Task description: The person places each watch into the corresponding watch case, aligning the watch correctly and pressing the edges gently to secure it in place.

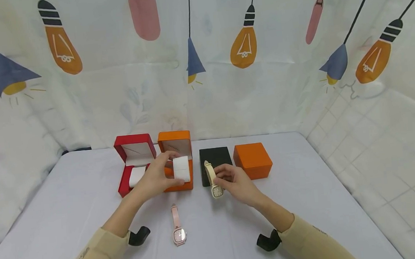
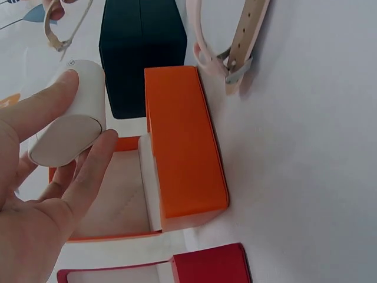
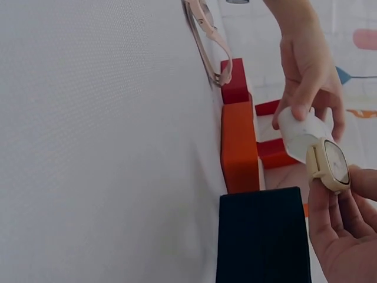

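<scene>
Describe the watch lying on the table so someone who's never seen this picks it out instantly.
On the white-covered table, find the open orange box toward the back. Straight in front of it, nearer the head camera, lies the pink watch. The cream watch is held up; this one lies untouched.

With the pink-strapped round-cornered wristwatch point(image 1: 179, 235) as centre of the dial on the white cloth-covered table point(image 1: 307, 186), the open red hinged box point(image 1: 133, 139) stands at 11 o'clock, a white rounded cushion point(image 1: 137, 176) in it, and the open orange hinged box point(image 1: 174, 135) at 12, both lids raised at their 12 o'clock edges; the black rectangular box point(image 1: 217, 156) sits at 1, the closed orange rectangular box point(image 1: 252, 160) at 2; the left hand point(image 1: 157, 178) holds a second white rounded cushion point(image 1: 181, 169) by the open orange box; the right hand point(image 1: 236, 185) holds the cream-strapped wristwatch point(image 1: 217, 191) near the black box's 7 o'clock corner
</scene>
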Available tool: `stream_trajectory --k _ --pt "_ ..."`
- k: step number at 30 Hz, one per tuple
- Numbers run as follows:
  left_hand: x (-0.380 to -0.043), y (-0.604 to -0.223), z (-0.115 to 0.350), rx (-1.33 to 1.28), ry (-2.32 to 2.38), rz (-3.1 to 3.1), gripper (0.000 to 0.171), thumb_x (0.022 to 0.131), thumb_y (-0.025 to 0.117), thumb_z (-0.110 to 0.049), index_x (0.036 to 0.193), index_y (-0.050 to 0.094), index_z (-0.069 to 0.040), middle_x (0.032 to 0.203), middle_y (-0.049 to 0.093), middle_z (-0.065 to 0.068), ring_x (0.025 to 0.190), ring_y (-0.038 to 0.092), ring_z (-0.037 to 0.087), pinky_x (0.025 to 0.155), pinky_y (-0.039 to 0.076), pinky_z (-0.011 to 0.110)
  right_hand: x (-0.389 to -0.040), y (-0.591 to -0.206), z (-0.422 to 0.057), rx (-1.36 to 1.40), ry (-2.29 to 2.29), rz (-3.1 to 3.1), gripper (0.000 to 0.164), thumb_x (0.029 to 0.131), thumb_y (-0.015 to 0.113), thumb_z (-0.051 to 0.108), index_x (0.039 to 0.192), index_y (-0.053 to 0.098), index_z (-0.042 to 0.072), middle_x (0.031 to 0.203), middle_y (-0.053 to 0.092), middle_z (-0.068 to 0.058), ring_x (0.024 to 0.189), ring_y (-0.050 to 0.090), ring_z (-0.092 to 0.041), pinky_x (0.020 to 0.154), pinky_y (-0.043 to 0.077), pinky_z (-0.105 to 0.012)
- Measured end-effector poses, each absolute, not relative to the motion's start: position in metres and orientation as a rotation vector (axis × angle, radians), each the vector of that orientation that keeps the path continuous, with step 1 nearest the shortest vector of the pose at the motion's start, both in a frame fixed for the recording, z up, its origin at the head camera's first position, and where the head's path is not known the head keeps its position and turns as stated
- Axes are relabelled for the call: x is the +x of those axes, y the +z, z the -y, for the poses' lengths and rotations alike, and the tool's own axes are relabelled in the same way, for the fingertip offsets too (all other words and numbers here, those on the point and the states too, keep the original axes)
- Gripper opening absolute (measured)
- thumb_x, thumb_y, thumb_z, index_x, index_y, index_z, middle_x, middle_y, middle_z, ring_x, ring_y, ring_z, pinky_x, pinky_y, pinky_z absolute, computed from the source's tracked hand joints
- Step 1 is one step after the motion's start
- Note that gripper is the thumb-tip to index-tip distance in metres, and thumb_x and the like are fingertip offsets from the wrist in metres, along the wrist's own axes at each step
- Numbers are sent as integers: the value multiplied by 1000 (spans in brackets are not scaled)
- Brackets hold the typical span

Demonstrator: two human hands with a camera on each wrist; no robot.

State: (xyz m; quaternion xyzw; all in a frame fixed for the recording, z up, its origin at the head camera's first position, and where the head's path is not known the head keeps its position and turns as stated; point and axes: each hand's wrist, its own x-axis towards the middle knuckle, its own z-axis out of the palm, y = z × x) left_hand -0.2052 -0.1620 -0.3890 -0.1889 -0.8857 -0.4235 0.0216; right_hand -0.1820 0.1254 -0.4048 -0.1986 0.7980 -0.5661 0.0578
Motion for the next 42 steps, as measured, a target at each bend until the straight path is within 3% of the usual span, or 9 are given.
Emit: stream_trajectory --k 5,12,19,30,42 --pt "-199 -389 157 -611 -1343 2744 76 78 92 -13 139 48 -9 125 57 10 112 58 33 84 60 42 -185 -404 -126 -547 -1729 -2412 27 98 71 9 124 66 3 102 72 -5 90 65 -24 82 56 -24" --pt "-194 -392 150 -699 -1439 2724 78 78 92 -11 142 48 -10 130 54 11 112 58 32 86 60 46 -187 -400 -125 -546 -1719 -2413 25 98 71 10 122 66 3 99 72 -5 88 65 -22 83 56 -26" --pt "-192 -394 144 -772 -1416 2712 76 78 92 -12 142 50 -12 128 56 5 111 58 27 84 60 37 -189 -399 -125 -573 -1725 -2405 26 99 70 10 123 66 3 98 72 -5 86 65 -22 79 56 -25" --pt "-190 -396 136 -811 -1385 2719 73 77 92 -12 138 52 -17 126 56 0 109 57 23 83 61 37 -192 -402 -123 -566 -1711 -2411 27 98 71 11 124 66 4 97 73 -4 85 65 -21 80 56 -26" --pt "-190 -398 132 -873 -1357 2708 71 78 92 -12 138 53 -12 131 56 2 109 57 23 82 59 30 -192 -404 -122 -610 -1730 -2365 34 99 70 11 131 63 4 97 73 -6 84 65 -22 78 55 -26"
